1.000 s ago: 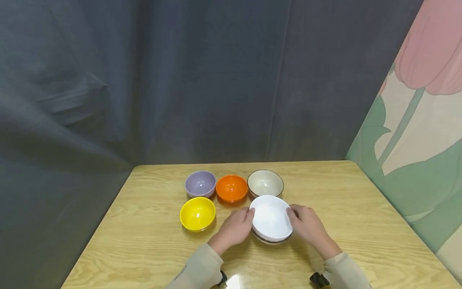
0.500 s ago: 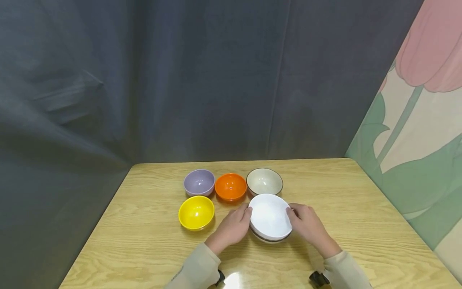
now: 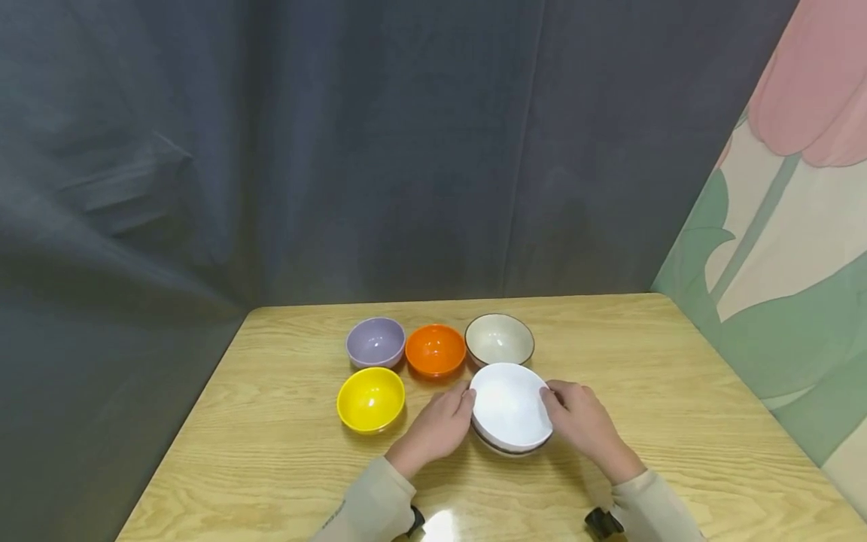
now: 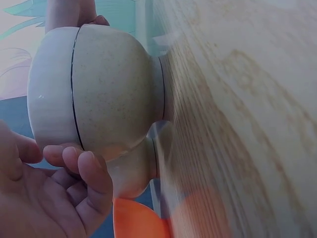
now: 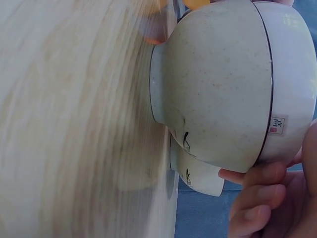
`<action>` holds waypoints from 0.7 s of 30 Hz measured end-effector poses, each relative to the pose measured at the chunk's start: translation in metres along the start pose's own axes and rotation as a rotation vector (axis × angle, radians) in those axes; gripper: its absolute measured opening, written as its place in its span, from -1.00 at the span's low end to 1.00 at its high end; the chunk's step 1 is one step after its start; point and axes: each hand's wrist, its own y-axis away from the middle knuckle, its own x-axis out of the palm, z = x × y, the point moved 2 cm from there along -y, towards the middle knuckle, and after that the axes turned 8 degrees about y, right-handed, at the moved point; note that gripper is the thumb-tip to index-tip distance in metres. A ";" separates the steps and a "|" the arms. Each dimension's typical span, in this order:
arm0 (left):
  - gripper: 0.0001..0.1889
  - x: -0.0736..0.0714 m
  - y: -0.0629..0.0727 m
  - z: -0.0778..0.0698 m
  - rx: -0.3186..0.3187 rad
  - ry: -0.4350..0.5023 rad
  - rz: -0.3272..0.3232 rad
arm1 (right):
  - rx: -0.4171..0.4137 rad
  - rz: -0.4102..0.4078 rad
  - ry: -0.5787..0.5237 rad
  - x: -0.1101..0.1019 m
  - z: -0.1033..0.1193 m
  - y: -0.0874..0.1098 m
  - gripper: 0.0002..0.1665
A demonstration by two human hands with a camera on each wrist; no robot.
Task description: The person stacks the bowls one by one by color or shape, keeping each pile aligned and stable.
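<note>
A plain white bowl (image 3: 511, 406) sits in the mouth of a speckled off-white bowl (image 4: 109, 89) with a dark rim line, which stands on the table. Only the outer wall and foot of this lower bowl show. My left hand (image 3: 436, 427) holds the left side of the white bowl, thumb at its rim and fingertips by the seam between the two bowls. On the opposite side my right hand (image 3: 584, 421) grips it likewise. In the right wrist view, its fingers (image 5: 262, 193) lie under the white bowl's edge, beside a small printed label (image 5: 276, 125).
Behind the stacked pair stands another off-white bowl (image 3: 499, 340) with a dark rim. To its left are an orange bowl (image 3: 436, 351) and a purple bowl (image 3: 375, 343), and a yellow bowl (image 3: 370, 400) sits nearer. A dark curtain (image 3: 393, 150) hangs behind the wooden table (image 3: 271, 452).
</note>
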 end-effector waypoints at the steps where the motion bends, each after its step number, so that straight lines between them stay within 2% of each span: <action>1: -0.34 0.000 0.000 -0.001 0.003 0.003 -0.001 | -0.002 -0.003 0.003 0.000 0.000 0.000 -0.66; 11: -0.33 -0.002 0.003 0.001 0.013 0.021 0.001 | -0.029 0.009 0.006 -0.006 -0.004 -0.007 -0.54; 17: -0.35 -0.003 0.006 0.003 0.033 0.023 0.012 | -0.014 0.018 0.016 -0.012 -0.014 -0.032 -0.41; 21: -0.37 -0.004 0.008 0.003 0.036 0.004 0.011 | -0.009 0.012 0.000 -0.013 -0.020 -0.053 -0.43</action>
